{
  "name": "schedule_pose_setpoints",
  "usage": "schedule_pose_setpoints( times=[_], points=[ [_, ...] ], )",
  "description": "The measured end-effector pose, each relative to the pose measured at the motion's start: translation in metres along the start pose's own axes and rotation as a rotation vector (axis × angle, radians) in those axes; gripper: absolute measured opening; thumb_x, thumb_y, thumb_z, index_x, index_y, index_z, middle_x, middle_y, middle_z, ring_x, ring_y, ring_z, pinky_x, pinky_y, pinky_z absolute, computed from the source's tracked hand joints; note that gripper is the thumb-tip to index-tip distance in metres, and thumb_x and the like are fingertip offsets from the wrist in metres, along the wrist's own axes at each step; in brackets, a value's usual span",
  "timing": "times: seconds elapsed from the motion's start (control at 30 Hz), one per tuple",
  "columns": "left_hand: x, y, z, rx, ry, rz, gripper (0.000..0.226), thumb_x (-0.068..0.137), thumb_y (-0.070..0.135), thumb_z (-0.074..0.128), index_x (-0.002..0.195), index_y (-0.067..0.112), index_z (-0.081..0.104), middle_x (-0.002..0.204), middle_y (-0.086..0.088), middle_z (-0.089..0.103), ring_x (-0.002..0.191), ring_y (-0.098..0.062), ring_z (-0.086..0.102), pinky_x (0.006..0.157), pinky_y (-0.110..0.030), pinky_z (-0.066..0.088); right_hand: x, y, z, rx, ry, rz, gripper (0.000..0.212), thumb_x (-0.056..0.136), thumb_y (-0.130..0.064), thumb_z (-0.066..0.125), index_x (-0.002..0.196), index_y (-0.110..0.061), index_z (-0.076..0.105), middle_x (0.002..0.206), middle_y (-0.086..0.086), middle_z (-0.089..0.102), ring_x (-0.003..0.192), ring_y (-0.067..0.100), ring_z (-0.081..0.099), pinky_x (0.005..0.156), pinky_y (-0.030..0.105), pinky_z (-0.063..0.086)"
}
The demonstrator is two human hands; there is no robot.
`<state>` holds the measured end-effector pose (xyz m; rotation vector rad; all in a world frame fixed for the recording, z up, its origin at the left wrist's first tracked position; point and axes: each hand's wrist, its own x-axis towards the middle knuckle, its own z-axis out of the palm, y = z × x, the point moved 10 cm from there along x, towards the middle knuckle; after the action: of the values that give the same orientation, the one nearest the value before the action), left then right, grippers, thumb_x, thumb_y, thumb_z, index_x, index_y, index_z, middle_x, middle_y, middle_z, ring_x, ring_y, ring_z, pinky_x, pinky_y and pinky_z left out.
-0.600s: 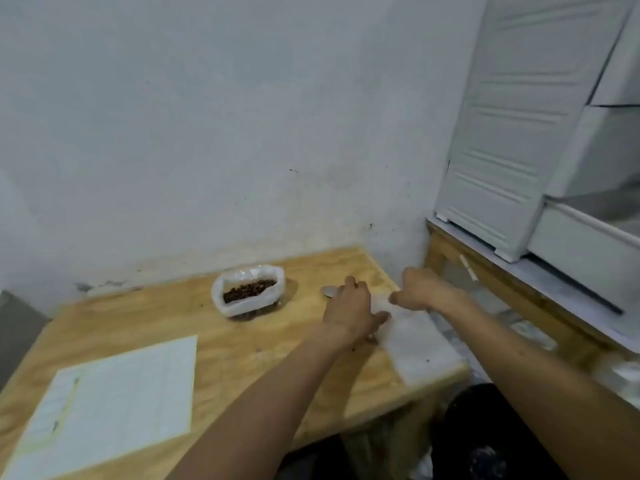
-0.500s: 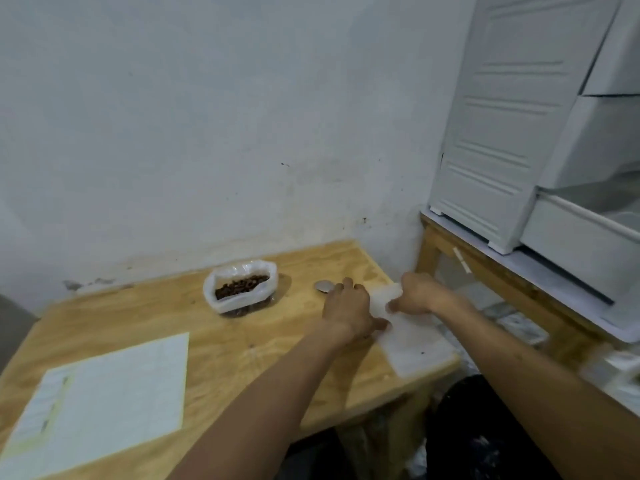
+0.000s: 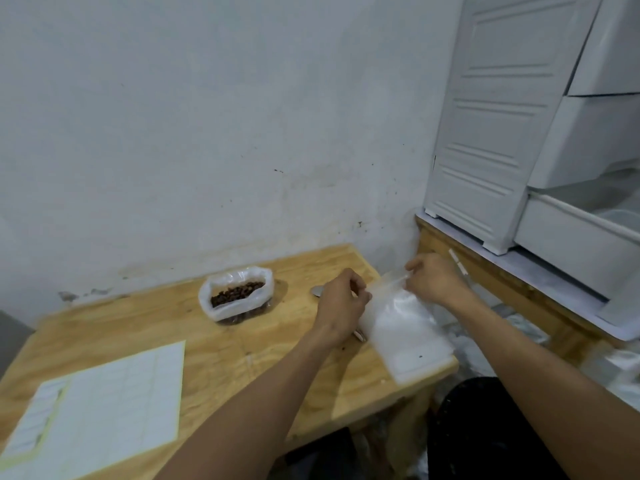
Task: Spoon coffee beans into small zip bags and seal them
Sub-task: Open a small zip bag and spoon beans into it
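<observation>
The zip bags (image 3: pixel 405 327) lie as a clear, flat stack at the right end of the table (image 3: pixel 221 355), and I am working at their top edge. My left hand (image 3: pixel 341 301) curls its fingers round the near corner of the mouth, while my right hand (image 3: pixel 434 278) pinches the zip strip at the far corner. To open one cleanly, I judge I should part only a single bag's lips, rubbing the two layers apart rather than tugging the whole stack. The open bag of coffee beans (image 3: pixel 237 294) stands just left of my left hand, so my elbow should stay clear of it. The spoon (image 3: pixel 317 291) lies partly hidden behind my left hand, ready for scooping once the mouth gapes.
</observation>
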<state>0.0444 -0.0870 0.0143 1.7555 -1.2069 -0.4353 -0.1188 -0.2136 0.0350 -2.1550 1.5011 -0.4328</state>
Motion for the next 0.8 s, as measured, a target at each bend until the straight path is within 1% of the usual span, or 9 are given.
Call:
schedule_pose_setpoints(
  times=[0.07,0.17,0.27,0.37,0.47,0.53,0.67,0.73,0.8],
  points=[
    [0.0,0.005,-0.013,-0.148,0.025,-0.017,0.008,0.093,0.011,0.072,0.098,0.013,0.065,0.086,0.005,0.062,0.073,-0.007,0.055,0.064,-0.016,0.044,0.002,-0.007,-0.01,0.106,-0.024,-0.002,0.035,0.082,-0.012,0.075,0.117,-0.015,0.073,0.105,0.003,0.074,0.093,0.022,0.069,0.085,0.035,0.058],
    [0.002,0.017,-0.04,-0.2,0.061,-0.005,0.006,0.095,0.016,0.071,0.1,0.019,0.07,0.09,-0.001,0.069,0.077,-0.01,0.06,0.071,-0.029,0.051,-0.002,-0.037,-0.025,0.233,-0.052,-0.057,0.029,0.081,-0.006,0.075,0.11,-0.011,0.074,0.087,0.006,0.074,0.082,0.023,0.071,0.079,0.036,0.061],
    [0.005,0.021,-0.079,-0.257,0.131,0.003,0.005,0.097,0.017,0.069,0.097,0.019,0.074,0.088,0.0,0.073,0.078,-0.014,0.065,0.077,-0.041,0.057,-0.005,-0.077,-0.029,0.325,-0.059,-0.134,0.03,0.082,-0.008,0.075,0.112,-0.011,0.072,0.089,0.01,0.076,0.085,0.024,0.073,0.078,0.034,0.06],
    [0.0,0.024,-0.127,-0.334,0.229,0.021,0.012,0.095,0.01,0.07,0.091,0.02,0.076,0.08,0.004,0.072,0.072,-0.01,0.064,0.073,-0.035,0.057,-0.007,-0.12,-0.024,0.369,-0.049,-0.234,0.036,0.081,-0.022,0.081,0.116,-0.016,0.07,0.094,0.003,0.076,0.093,0.024,0.073,0.088,0.04,0.06],
    [-0.011,0.024,-0.178,-0.323,0.34,0.058,0.009,0.096,0.013,0.069,0.095,0.017,0.077,0.082,0.006,0.074,0.073,-0.008,0.066,0.066,-0.026,0.056,-0.015,-0.164,-0.021,0.381,0.054,-0.334,0.04,0.084,-0.035,0.082,0.116,-0.02,0.066,0.105,-0.003,0.069,0.099,0.018,0.066,0.084,0.031,0.051],
    [-0.019,0.021,-0.211,-0.292,0.442,0.095,0.009,0.095,0.015,0.07,0.098,0.016,0.078,0.087,0.006,0.075,0.078,-0.008,0.068,0.073,-0.028,0.058,-0.027,-0.194,-0.017,0.414,0.11,-0.395,0.032,0.087,-0.042,0.078,0.105,-0.018,0.067,0.102,-0.005,0.07,0.093,0.015,0.068,0.08,0.031,0.052],
    [-0.046,0.017,-0.264,-0.19,0.631,0.153,0.01,0.095,0.012,0.069,0.098,0.016,0.077,0.095,0.004,0.074,0.083,-0.005,0.067,0.076,-0.019,0.053,-0.053,-0.254,0.017,0.593,-0.13,-0.394,0.044,0.094,-0.054,0.064,0.086,-0.012,0.075,0.083,0.005,0.078,0.067,0.016,0.073,0.062,0.03,0.059],
    [-0.06,0.019,-0.281,-0.115,0.69,0.219,0.013,0.094,0.006,0.068,0.096,0.015,0.077,0.092,0.002,0.071,0.082,-0.007,0.065,0.074,-0.018,0.051,-0.062,-0.278,0.034,0.619,-0.225,-0.347,0.048,0.092,-0.057,0.062,0.084,-0.012,0.076,0.078,0.003,0.079,0.064,0.017,0.073,0.06,0.029,0.057],
    [-0.07,0.018,-0.291,-0.042,0.703,0.268,0.015,0.092,0.001,0.069,0.093,0.013,0.077,0.09,0.0,0.069,0.08,-0.01,0.064,0.071,-0.016,0.048,-0.067,-0.297,0.048,0.637,-0.287,-0.327,0.041,0.092,-0.049,0.064,0.085,-0.01,0.077,0.079,0.004,0.08,0.063,0.018,0.073,0.06,0.029,0.058]
  ],
)
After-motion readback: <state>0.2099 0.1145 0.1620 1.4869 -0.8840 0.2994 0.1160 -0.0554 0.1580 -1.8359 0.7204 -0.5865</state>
